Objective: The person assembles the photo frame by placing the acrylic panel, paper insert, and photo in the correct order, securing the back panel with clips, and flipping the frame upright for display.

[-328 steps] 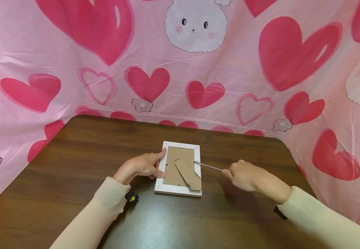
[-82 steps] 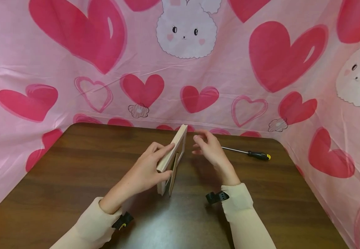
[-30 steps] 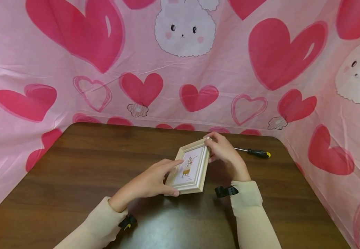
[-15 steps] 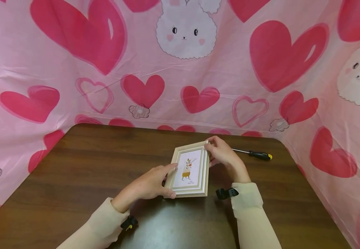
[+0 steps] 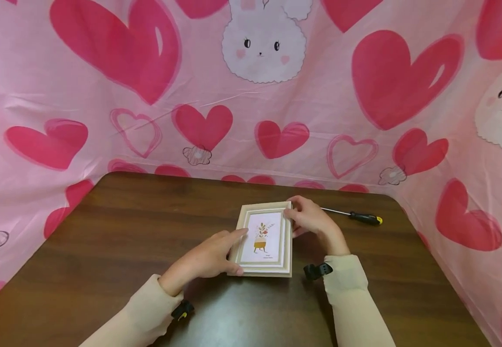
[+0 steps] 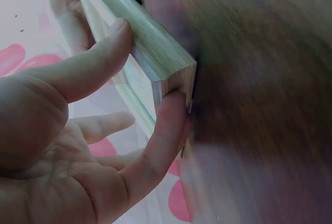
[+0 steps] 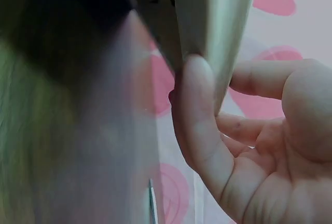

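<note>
A cream-coloured picture frame (image 5: 265,267) is held picture side up in the middle of the head view, close over the wooden table. Its print shows flowers in an orange-and-pink pot with legs. My left hand (image 5: 205,255) grips the near left corner, with fingertips on the front border and at the lower edge. At the far right corner, my right hand (image 5: 313,219) pinches the frame between thumb and fingers. One right finger (image 7: 194,110) reaches the back side in the right wrist view. In the left wrist view, the frame's edge (image 6: 155,42) stands beside the tabletop.
A screwdriver (image 5: 365,218) with a black and yellow handle lies on the table (image 5: 138,226) behind my right hand, its shaft tip hidden. Pink cloth with hearts and rabbit faces (image 5: 264,48) hangs around the table's back and sides.
Earlier the frame lay back side up while my right hand worked a screwdriver at it. The screwdriver was put down, and the frame was stood on edge, turned face up and lowered flatter.
</note>
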Action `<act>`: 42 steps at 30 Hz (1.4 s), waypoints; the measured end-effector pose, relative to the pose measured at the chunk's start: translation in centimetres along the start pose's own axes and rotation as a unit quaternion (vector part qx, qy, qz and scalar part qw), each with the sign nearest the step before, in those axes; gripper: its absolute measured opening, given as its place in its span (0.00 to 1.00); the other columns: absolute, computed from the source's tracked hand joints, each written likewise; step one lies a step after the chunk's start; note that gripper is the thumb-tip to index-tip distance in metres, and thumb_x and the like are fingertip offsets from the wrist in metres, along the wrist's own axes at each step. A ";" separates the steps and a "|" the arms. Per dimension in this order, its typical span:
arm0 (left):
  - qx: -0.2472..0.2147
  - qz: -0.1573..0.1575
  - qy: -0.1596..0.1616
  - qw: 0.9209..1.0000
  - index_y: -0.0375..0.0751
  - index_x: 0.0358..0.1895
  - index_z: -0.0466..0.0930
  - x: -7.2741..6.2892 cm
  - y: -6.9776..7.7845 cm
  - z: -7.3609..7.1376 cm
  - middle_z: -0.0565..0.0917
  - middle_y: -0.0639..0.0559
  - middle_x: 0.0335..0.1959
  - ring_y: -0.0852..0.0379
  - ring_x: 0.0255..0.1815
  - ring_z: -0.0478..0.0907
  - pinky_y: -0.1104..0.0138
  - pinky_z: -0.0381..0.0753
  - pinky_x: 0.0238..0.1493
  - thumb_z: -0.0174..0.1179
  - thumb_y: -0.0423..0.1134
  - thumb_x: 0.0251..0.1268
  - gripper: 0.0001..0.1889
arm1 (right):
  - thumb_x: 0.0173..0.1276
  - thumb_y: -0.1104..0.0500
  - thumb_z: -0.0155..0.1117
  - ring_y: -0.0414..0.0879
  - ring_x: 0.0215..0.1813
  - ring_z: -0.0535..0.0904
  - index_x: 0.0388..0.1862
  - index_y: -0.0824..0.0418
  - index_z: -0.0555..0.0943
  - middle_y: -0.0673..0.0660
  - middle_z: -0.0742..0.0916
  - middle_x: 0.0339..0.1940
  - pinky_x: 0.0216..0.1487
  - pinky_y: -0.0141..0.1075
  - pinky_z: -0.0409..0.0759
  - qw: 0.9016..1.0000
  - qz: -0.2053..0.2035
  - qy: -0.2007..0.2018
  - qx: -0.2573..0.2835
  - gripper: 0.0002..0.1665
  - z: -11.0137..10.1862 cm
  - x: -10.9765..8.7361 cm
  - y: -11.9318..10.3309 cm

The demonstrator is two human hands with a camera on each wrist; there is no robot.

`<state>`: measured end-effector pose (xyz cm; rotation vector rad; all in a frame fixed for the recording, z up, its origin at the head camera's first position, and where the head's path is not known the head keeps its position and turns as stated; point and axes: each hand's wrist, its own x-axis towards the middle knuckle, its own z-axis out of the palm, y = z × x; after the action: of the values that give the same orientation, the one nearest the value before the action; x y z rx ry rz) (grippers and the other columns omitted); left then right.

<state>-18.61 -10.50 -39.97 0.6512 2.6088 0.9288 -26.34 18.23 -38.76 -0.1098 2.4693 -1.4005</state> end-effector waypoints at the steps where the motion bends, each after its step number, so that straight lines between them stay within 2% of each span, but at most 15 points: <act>1: 0.003 -0.002 0.002 1.000 0.43 0.82 0.65 0.0 0.1 0.0 0.79 0.43 0.58 0.51 0.52 0.73 0.53 0.76 0.59 0.82 0.42 0.56 0.50 | 0.78 0.59 0.62 0.49 0.30 0.84 0.75 0.70 0.66 0.67 0.82 0.45 0.34 0.48 0.91 1.000 -0.001 -0.003 -0.006 0.32 0.0 0.1 0.1; 5: -0.001 -0.019 0.010 1.000 0.40 0.81 0.66 -0.1 0.6 -0.1 0.78 0.41 0.57 0.51 0.50 0.73 0.54 0.77 0.55 0.84 0.40 0.52 0.51 | 0.76 0.59 0.64 0.49 0.30 0.84 0.74 0.71 0.67 0.66 0.82 0.43 0.33 0.49 0.91 1.000 -0.009 -0.004 -0.029 0.33 0.2 0.6 0.4; 11: -0.010 -0.046 0.027 0.999 0.30 0.81 0.59 0.2 0.7 0.0 0.77 0.36 0.60 0.46 0.55 0.75 0.50 0.78 0.64 0.88 0.41 0.44 0.61 | 0.75 0.59 0.66 0.47 0.28 0.85 0.73 0.72 0.69 0.65 0.84 0.40 0.31 0.48 0.90 0.998 -0.022 0.006 -0.052 0.33 0.8 1.0 1.1; 15: -0.015 -0.067 0.017 0.998 0.27 0.82 0.56 0.5 0.4 0.0 0.74 0.35 0.64 0.43 0.60 0.75 0.47 0.76 0.69 0.89 0.44 0.42 0.65 | 0.75 0.60 0.65 0.47 0.27 0.86 0.72 0.72 0.71 0.65 0.86 0.40 0.29 0.47 0.90 0.997 -0.031 0.014 -0.068 0.31 1.3 1.3 1.4; 18: -0.019 -0.073 0.005 0.997 0.28 0.80 0.59 0.6 0.1 -0.2 0.74 0.36 0.65 0.44 0.61 0.73 0.47 0.75 0.70 0.89 0.44 0.43 0.62 | 0.75 0.60 0.63 0.48 0.28 0.87 0.72 0.74 0.70 0.66 0.87 0.41 0.28 0.45 0.89 0.995 -0.038 0.026 -0.086 0.32 1.8 1.5 1.4; 21: -0.027 -0.073 -0.001 0.997 0.30 0.77 0.63 0.6 -0.1 -0.4 0.76 0.38 0.63 0.45 0.58 0.73 0.49 0.76 0.66 0.88 0.43 0.44 0.57 | 0.75 0.60 0.62 0.49 0.29 0.88 0.72 0.75 0.70 0.66 0.87 0.42 0.26 0.44 0.89 0.994 -0.035 0.038 -0.097 0.32 2.1 1.7 1.4; 25: -0.048 -0.075 -0.006 0.996 0.31 0.74 0.66 0.7 -0.2 -0.6 0.77 0.40 0.57 0.48 0.48 0.77 0.55 0.83 0.51 0.88 0.41 0.44 0.53 | 0.75 0.61 0.61 0.50 0.28 0.89 0.73 0.74 0.71 0.66 0.88 0.41 0.26 0.43 0.89 0.992 -0.030 0.042 -0.115 0.32 2.3 2.0 1.5; 27: -0.058 -0.076 -0.006 0.995 0.31 0.73 0.67 0.7 -0.3 -0.6 0.76 0.40 0.54 0.49 0.44 0.77 0.59 0.84 0.41 0.88 0.39 0.44 0.52 | 0.76 0.60 0.62 0.50 0.26 0.89 0.73 0.74 0.72 0.65 0.89 0.39 0.28 0.44 0.90 0.989 -0.029 0.042 -0.136 0.32 2.4 2.2 1.6; 29: -0.065 -0.076 -0.007 0.995 0.31 0.73 0.67 0.8 -0.3 -0.5 0.76 0.40 0.53 0.50 0.39 0.78 0.62 0.84 0.34 0.88 0.38 0.44 0.52 | 0.76 0.60 0.62 0.49 0.24 0.89 0.73 0.75 0.72 0.63 0.90 0.36 0.42 0.46 0.91 0.986 -0.030 0.041 -0.162 0.32 2.4 2.3 1.8; 31: -0.067 -0.075 -0.006 0.995 0.31 0.73 0.67 0.9 -0.3 -0.3 0.76 0.40 0.52 0.51 0.37 0.78 0.63 0.83 0.31 0.88 0.38 0.45 0.51 | 0.76 0.60 0.63 0.49 0.22 0.89 0.72 0.76 0.73 0.61 0.91 0.34 0.45 0.45 0.91 0.983 -0.030 0.040 -0.178 0.31 2.4 2.4 2.0; 34: -0.069 -0.076 -0.005 0.995 0.31 0.74 0.66 0.9 -0.3 -0.2 0.76 0.40 0.52 0.52 0.32 0.79 0.63 0.83 0.30 0.87 0.38 0.46 0.51 | 0.76 0.60 0.62 0.48 0.21 0.89 0.72 0.76 0.73 0.59 0.91 0.31 0.62 0.47 0.84 0.980 -0.035 0.039 -0.191 0.31 2.4 2.6 2.1; 36: -0.071 -0.077 -0.005 0.994 0.31 0.74 0.66 0.9 -0.3 -0.3 0.76 0.39 0.53 0.53 0.30 0.79 0.63 0.83 0.31 0.87 0.38 0.47 0.51 | 0.77 0.60 0.62 0.47 0.21 0.88 0.72 0.76 0.73 0.60 0.91 0.32 0.60 0.48 0.85 0.980 -0.038 0.039 -0.194 0.31 2.4 2.7 2.1; 38: -0.075 -0.078 -0.004 0.994 0.31 0.74 0.66 0.9 -0.3 -0.3 0.77 0.39 0.53 0.53 0.29 0.79 0.63 0.83 0.31 0.87 0.37 0.47 0.50 | 0.77 0.60 0.62 0.47 0.21 0.88 0.73 0.76 0.72 0.61 0.91 0.32 0.76 0.54 0.71 0.977 -0.040 0.038 -0.206 0.31 2.5 2.8 2.0; 41: -0.079 -0.076 -0.002 0.994 0.31 0.72 0.67 1.0 -0.3 -0.5 0.78 0.40 0.50 0.53 0.29 0.79 0.63 0.83 0.31 0.86 0.36 0.47 0.49 | 0.78 0.59 0.62 0.46 0.21 0.88 0.74 0.76 0.71 0.64 0.91 0.39 0.77 0.56 0.69 0.975 -0.036 0.037 -0.217 0.32 2.6 2.9 1.7; 42: -0.080 -0.075 -0.001 0.994 0.31 0.72 0.68 1.0 -0.3 -0.6 0.78 0.41 0.49 0.53 0.29 0.79 0.63 0.83 0.30 0.86 0.36 0.47 0.48 | 0.79 0.59 0.62 0.46 0.21 0.88 0.75 0.76 0.70 0.65 0.91 0.42 0.73 0.55 0.75 0.975 -0.032 0.038 -0.217 0.32 2.7 2.9 1.6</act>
<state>-19.76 -10.47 -39.86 0.4089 2.5074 1.0734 -28.23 16.22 -42.03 -0.2343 2.8190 -0.8772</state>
